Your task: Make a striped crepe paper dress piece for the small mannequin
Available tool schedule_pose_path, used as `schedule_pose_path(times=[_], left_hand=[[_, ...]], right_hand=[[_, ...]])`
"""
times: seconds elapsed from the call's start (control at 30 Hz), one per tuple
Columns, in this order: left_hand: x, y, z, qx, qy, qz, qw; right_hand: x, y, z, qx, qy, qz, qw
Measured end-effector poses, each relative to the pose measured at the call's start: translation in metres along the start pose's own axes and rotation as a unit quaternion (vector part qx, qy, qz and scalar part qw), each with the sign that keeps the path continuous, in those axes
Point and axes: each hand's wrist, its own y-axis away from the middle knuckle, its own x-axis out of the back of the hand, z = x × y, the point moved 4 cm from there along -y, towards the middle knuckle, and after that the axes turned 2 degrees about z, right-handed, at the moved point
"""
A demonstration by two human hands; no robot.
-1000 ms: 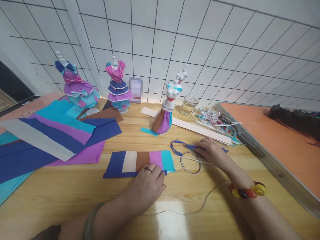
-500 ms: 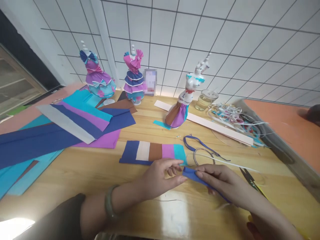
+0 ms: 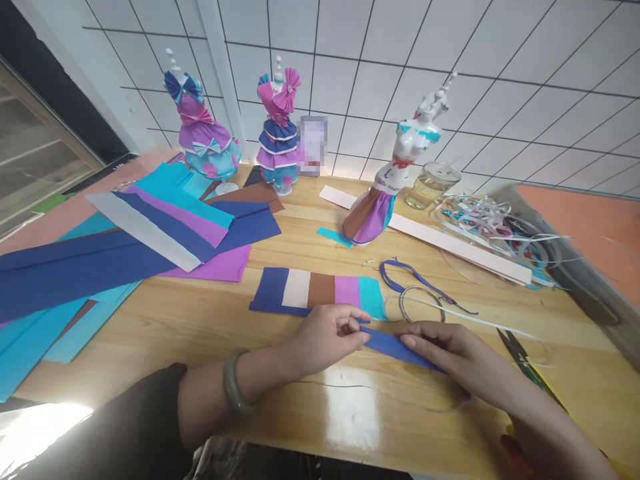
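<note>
A blue strip [image 3: 393,345], of crepe paper or cloth, stretches between my two hands just above the table. My left hand [image 3: 333,337], with a green bangle at the wrist, pinches its left end between thumb and fingers. My right hand [image 3: 445,350] grips it farther right, thumb on top; the strip's right end is partly hidden behind those fingers. Just beyond the left hand lies a striped panel [image 3: 321,290] in blue, cream, brown, purple and turquoise. A metal ring [image 3: 421,304] and a thin blue twisted strip [image 3: 417,279] rest beyond my right hand.
Scissors [image 3: 520,353] lie right of my right hand. A white mannequin [image 3: 385,180] wears a partly coloured skirt; two dressed mannequins [image 3: 205,133] stand at back left. Coloured sheets [image 3: 60,267] pile at left. A glass jar [image 3: 431,185] and tangled ribbons [image 3: 485,220] are at back right.
My left hand has closed on the blue strip's left end, which stuck out free before. The strip is now stretched flatter between both hands. The view has shifted slightly.
</note>
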Motion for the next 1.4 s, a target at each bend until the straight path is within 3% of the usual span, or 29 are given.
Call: schedule_pose_path(times=[0.27,0.57,0.77,0.97,1.1,1.4], left_hand=[[-0.002,0.001,0.000,0.017,0.015,-0.016,1.000],[-0.005,0.001,-0.001,0.073,0.043,-0.046,0.995],[-0.004,0.001,0.000,0.078,0.061,-0.041,0.994],[-0.002,-0.002,-0.001,0.068,0.092,-0.027,0.993],[0.000,-0.004,-0.001,0.061,0.120,-0.022,0.991],[0.001,-0.004,0.002,0.042,0.112,-0.031,0.992]], right_hand=[[0.008,0.000,0.020,-0.008,0.017,0.025,1.000],[0.001,0.000,0.016,0.015,-0.007,0.030,0.999],[-0.004,0.006,0.010,0.098,0.042,0.091,0.990],[-0.010,0.008,0.003,0.167,0.170,0.131,0.962],[-0.012,0.011,0.000,0.195,0.200,0.146,0.949],[-0.010,0.016,-0.003,0.152,0.183,0.180,0.955]])
